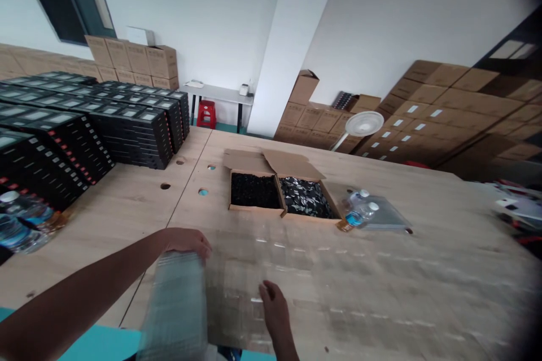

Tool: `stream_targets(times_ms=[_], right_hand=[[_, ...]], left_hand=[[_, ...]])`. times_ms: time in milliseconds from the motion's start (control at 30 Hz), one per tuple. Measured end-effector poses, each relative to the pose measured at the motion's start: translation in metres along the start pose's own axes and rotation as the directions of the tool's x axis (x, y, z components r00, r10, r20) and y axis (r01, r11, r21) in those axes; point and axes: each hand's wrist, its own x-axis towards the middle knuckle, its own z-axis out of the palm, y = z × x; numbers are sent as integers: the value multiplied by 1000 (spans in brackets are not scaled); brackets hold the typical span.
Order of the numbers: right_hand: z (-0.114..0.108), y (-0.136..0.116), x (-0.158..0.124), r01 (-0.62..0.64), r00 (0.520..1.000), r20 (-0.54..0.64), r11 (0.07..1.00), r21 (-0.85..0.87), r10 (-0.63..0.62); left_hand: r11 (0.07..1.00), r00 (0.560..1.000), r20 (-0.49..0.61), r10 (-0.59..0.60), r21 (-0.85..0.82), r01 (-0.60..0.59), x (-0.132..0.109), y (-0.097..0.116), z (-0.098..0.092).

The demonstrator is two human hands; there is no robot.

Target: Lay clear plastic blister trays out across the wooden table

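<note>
My left hand (186, 240) rests on top of a tall stack of clear plastic trays (175, 310) at the near edge of the wooden table (127, 203). My right hand (275, 307) lies flat, fingers together, on clear plastic trays (330, 287) spread over the table in front of me. The picture is blurred, so single trays are hard to tell apart. Beyond the trays stands an open cardboard box (277, 186) with two compartments holding small dark parts.
Stacks of flat black boxes (84, 124) fill the table's left side. Water bottles (359, 208) lie right of the open box, another bottle (21, 220) at far left. Cardboard cartons (444, 113) line the walls; a white fan (359, 124) stands behind the table.
</note>
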Motion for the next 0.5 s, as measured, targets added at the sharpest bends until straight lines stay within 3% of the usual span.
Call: stream_targets(times_ms=[67,133,167,267,333,400,500], right_hand=[[27,-31,-22,54,970,228,990,128,-82],[55,-61,-50,23,882,450,968,251,-138],[67,-74,-62,-17,851,503,949,315,-151],[89,-94,-90,-186,852,514,856,482,-104],[92,-96,-96,-309,856,516,768,561,-32],[84,-92,-92,-361,866,500,703,612,9],[46,-77,-68,-273,932,361,669,691,8]], left_hand=[[1000,1000,18,9,9,-9,3,2,3],[1000,999,33,26,3,-26,4,6,6],[1000,999,40,28,-3,-28,4,9,7],[1000,999,43,29,-12,-28,1,17,11],[999,999,37,32,-5,-32,-2,21,13],[999,999,14,37,-1,-37,-6,20,12],[999,1000,-20,-3,-44,2,-13,13,10]])
